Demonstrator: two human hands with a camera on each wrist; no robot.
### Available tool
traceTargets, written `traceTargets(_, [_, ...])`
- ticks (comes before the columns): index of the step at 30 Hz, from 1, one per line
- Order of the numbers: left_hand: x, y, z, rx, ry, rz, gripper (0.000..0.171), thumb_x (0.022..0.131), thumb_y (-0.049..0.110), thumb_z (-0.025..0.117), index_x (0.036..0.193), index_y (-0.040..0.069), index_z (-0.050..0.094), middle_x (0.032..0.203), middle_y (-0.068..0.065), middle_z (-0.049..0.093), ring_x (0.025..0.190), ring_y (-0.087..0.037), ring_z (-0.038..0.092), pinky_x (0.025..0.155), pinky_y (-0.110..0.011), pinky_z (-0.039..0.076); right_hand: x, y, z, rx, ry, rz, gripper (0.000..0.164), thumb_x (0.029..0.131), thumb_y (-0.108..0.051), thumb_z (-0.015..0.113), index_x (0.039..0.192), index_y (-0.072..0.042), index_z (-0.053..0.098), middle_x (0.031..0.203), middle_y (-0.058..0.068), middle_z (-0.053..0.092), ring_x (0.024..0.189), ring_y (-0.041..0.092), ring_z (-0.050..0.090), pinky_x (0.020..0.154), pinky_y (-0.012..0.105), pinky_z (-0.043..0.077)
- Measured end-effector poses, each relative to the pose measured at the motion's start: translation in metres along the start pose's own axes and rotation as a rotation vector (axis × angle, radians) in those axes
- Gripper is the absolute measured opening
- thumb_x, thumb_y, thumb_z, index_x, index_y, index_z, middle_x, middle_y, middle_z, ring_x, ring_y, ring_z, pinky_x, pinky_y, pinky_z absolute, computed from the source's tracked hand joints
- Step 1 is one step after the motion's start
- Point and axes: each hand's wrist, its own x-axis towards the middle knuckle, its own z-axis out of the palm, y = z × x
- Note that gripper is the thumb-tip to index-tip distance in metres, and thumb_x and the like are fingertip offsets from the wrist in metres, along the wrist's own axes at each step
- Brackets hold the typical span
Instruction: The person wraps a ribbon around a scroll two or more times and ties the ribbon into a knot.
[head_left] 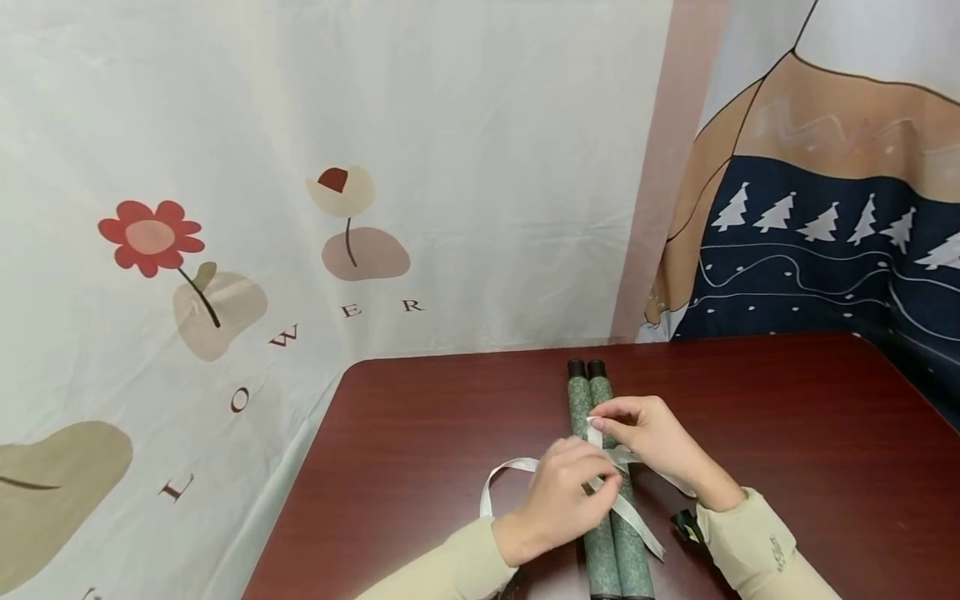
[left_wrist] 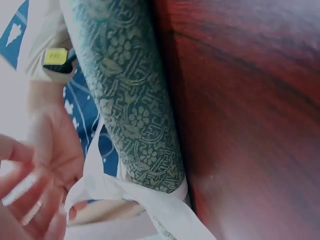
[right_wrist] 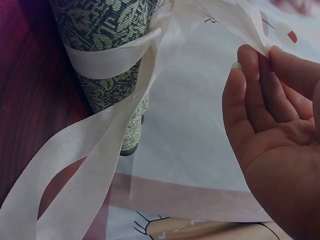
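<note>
Two green patterned scrolls with dark end knobs lie side by side on the table, a white ribbon wrapped around their middle. My right hand pinches a length of the ribbon between thumb and fingertips above the scrolls; the right wrist view shows this ribbon pulled taut up to the fingertips. Over the scrolls' left side is my left hand, its fingers loosely bent beside the ribbon. Those fingers look blurred in the left wrist view, with no ribbon visible between them.
The dark red-brown table runs back to a pale curtain printed with flowers and letters. At the right hangs navy cloth with white trees. A ribbon loop arcs left of the scrolls. A dark wrist device sits at the right cuff.
</note>
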Motion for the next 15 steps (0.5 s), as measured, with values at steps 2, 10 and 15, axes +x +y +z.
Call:
traceTargets(2, [0.0,-0.003,-0.001,-0.03,0.103,-0.112,0.009,0.073,0.006,0.069,0.077,0.014,0.067,0.081,0.006,0.064,0.082,-0.005,0.054,0.074,-0.021,0.046,0.001,0.009,0.0,0.001,-0.002,0.002,0.012,0.088,-0.015,0.066,0.098,-0.011,0.071,0.093,0.006,0.07,0.078,0.024,0.06,0.059,0.03,0.051])
traceTargets(10, [-0.005,-0.012,-0.001,-0.304,0.098,-0.605,0.029,0.084,0.018,0.067,0.111,0.011,0.058,0.102,-0.005,0.062,0.093,-0.017,0.057,0.081,-0.036,0.05,0.004,0.028,0.0,-0.036,0.027,-0.084,0.016,0.085,-0.027,0.069,0.097,-0.017,0.073,0.091,-0.005,0.069,0.078,0.013,0.059,0.06,0.03,0.052])
traceTargets(15, [0.001,-0.018,-0.003,-0.438,0.017,-0.726,0.037,0.088,0.026,0.065,0.121,0.01,0.059,0.108,-0.004,0.066,0.097,-0.014,0.059,0.082,-0.037,0.052,0.005,0.026,0.001,-0.025,0.026,-0.15,0.012,0.084,-0.023,0.07,0.095,-0.019,0.073,0.091,-0.006,0.067,0.083,0.013,0.059,0.062,0.031,0.053])
